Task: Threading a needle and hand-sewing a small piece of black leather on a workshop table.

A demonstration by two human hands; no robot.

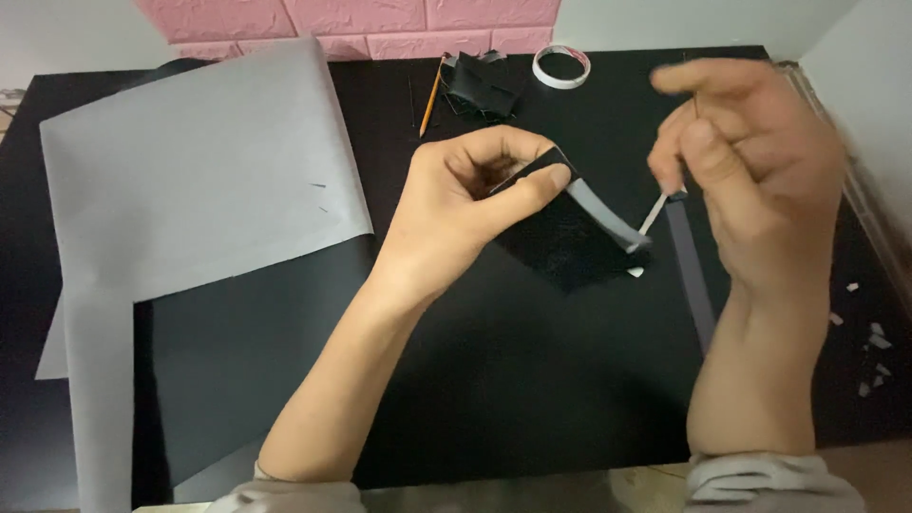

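Note:
My left hand (470, 195) pinches a folded piece of black paper (570, 242) with a grey underside, held above the black table (522, 380). My right hand (750, 161) is raised to the right of it, blurred, with thumb and fingers pinched on a thin white strip (654, 213) that runs down to the paper's right edge. A small white scrap (635, 273) lies just under that edge.
A large grey sheet (190, 180) covers the table's left side. At the back lie a pencil (430, 98), a folded black paper shape (484, 84) and a white tape roll (561, 66). A dark strip (692, 271) and white scraps (869, 347) lie at the right.

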